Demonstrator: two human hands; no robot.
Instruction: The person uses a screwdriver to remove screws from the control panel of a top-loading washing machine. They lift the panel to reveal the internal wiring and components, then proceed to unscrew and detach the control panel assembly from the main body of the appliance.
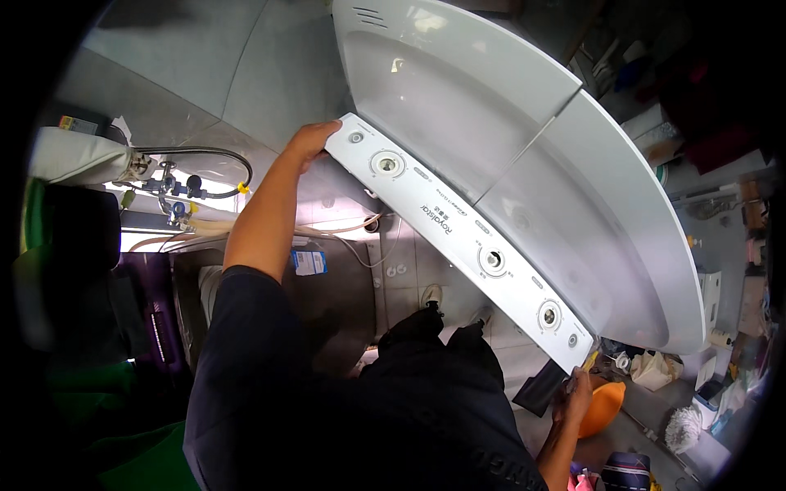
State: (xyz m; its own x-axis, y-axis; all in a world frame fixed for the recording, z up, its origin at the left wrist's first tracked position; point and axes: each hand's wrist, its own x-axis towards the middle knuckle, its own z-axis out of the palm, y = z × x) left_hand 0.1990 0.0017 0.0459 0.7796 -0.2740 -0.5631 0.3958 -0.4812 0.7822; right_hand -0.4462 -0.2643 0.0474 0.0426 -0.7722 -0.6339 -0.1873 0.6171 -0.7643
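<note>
Above the grey tiled floor (416, 270) we count two curved, glossy white plastic lids (626, 213), one long white rectangular control panel (434, 219) along their straight edges, three round dial mounts (387, 164) and two small grey discs (356, 137). Our left hand (315, 141) curls around the panel's left end, our right hand (575, 394) its right; the panel slants, its face printed.

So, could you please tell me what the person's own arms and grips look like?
The left grip and right grip are ungloved hands, without visible rings or watches. The left sleeve is plain and very dark, leaving the forearm bare; the right sleeve's edge can't be made out.
</note>
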